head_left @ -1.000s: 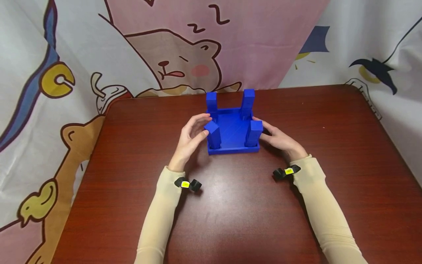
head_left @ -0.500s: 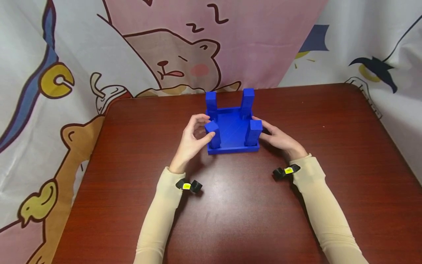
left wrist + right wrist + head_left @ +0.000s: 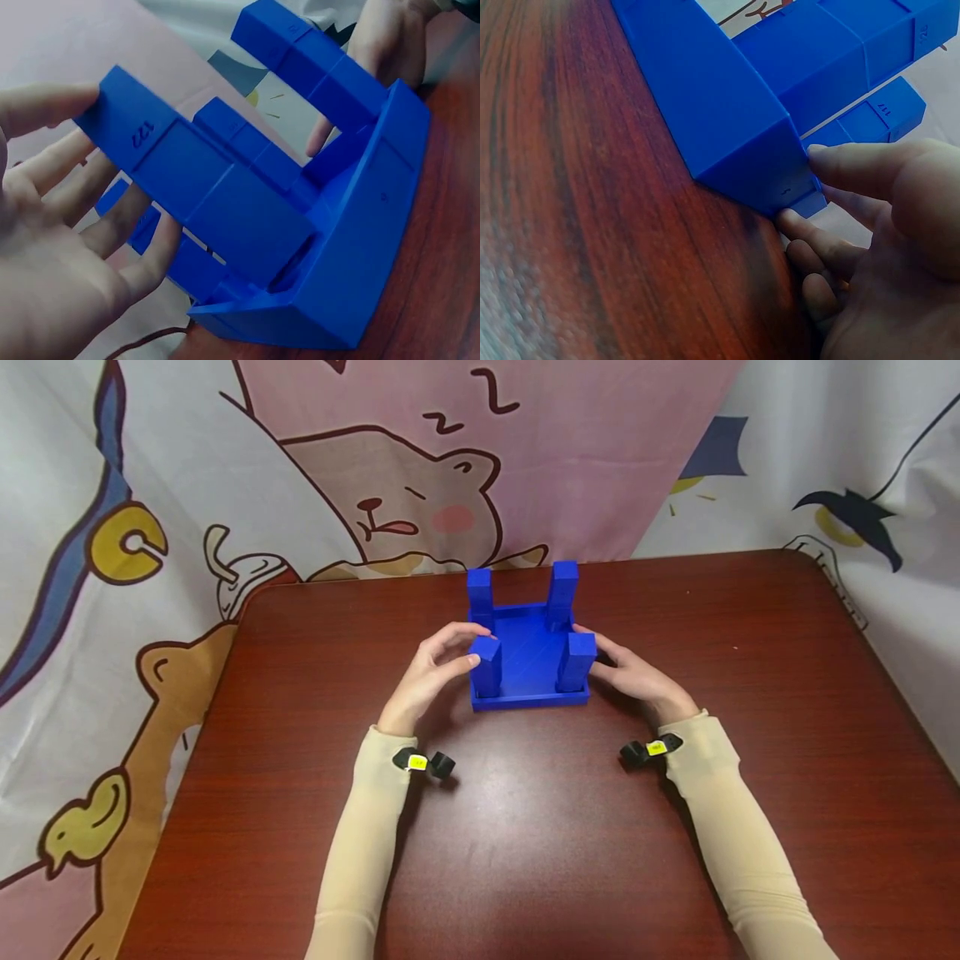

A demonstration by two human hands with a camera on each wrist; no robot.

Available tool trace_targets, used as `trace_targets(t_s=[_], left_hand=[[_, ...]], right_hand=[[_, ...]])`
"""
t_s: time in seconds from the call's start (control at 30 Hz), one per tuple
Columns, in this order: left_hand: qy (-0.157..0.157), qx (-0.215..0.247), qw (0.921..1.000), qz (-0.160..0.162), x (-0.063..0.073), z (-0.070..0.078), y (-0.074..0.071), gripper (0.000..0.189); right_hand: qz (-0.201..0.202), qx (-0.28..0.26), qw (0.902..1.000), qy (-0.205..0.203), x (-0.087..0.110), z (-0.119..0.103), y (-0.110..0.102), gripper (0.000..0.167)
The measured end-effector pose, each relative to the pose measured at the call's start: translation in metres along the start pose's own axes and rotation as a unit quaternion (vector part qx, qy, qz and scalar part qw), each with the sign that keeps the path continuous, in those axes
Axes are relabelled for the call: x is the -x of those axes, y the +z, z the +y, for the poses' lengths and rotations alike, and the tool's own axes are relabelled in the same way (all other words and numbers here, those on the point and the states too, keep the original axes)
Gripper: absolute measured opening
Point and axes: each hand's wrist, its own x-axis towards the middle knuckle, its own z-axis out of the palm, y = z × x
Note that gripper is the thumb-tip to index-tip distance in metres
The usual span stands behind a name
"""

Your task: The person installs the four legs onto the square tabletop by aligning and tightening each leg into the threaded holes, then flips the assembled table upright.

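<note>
A blue shallow tray (image 3: 528,702) stands on the table with a square post rising from each corner. My left hand (image 3: 420,681) pinches the top of the front left blue post (image 3: 487,672); in the left wrist view that post (image 3: 202,180) bears a raised number, with the other fingers spread behind it. Its foot sits inside the tray's corner. Against the tray's right wall lies my right hand (image 3: 641,681). In the right wrist view, the thumb and fingertips of this hand (image 3: 900,247) touch the wall's edges, beside the front right post (image 3: 810,56).
The brown wooden table (image 3: 510,852) extends around the tray on every side. A printed cloth curtain (image 3: 585,460) hangs behind and to the left and right. Each wrist carries a small black camera, one on the left sleeve (image 3: 375,827) and one on the right.
The front left post has turned so that its faces line up more with the tray. My left thumb and forefinger have shifted their hold on it. My right hand stays in place.
</note>
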Motion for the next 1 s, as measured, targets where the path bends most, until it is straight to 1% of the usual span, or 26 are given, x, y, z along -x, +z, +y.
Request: trace_targets(t_s=[0.17,0.3,0.43,0.5,0.6,0.67,0.73,0.87,0.93,1.0], left_hand=[[-0.012,0.05,0.9984,-0.026,-0.005,-0.006,-0.004,0.034],[-0.002,0.082,0.9955,-0.048,-0.007,-0.009,-0.007,0.033],[0.006,0.076,0.995,-0.065,-0.007,-0.009,-0.008,0.032],[0.012,0.06,0.9955,-0.073,-0.006,-0.008,-0.008,0.033],[0.021,0.028,0.9966,-0.075,-0.004,-0.005,-0.007,0.036],[0.027,0.007,0.9972,-0.07,-0.002,-0.002,-0.006,0.039],[0.026,-0.012,0.998,-0.056,0.001,0.003,-0.005,0.042],[0.013,-0.059,0.9981,-0.007,0.006,0.015,0.003,0.05],[0.012,-0.095,0.9952,0.019,0.006,0.02,0.008,0.053],[0.018,-0.151,0.9876,0.041,0.007,0.023,0.014,0.054]], right_hand=[[0.002,-0.006,1.0,-0.004,0.0,0.0,0.0,0.063],[0.004,-0.01,0.9999,0.0,0.0,0.0,0.001,0.063],[0.003,-0.008,1.0,-0.001,0.001,-0.001,0.001,0.063],[0.003,-0.007,0.9999,-0.007,0.001,-0.001,0.001,0.062],[0.002,-0.005,0.9998,-0.019,0.0,-0.001,0.001,0.062],[0.003,-0.006,0.9997,-0.022,0.0,-0.001,0.001,0.062],[0.002,-0.007,0.9997,-0.021,0.0,-0.001,0.002,0.062],[0.003,-0.011,0.9998,-0.015,0.0,-0.001,0.002,0.062],[0.004,-0.011,0.9999,-0.011,0.0,-0.001,0.002,0.062],[0.005,-0.012,0.9999,-0.007,0.0,0.0,0.002,0.062]])
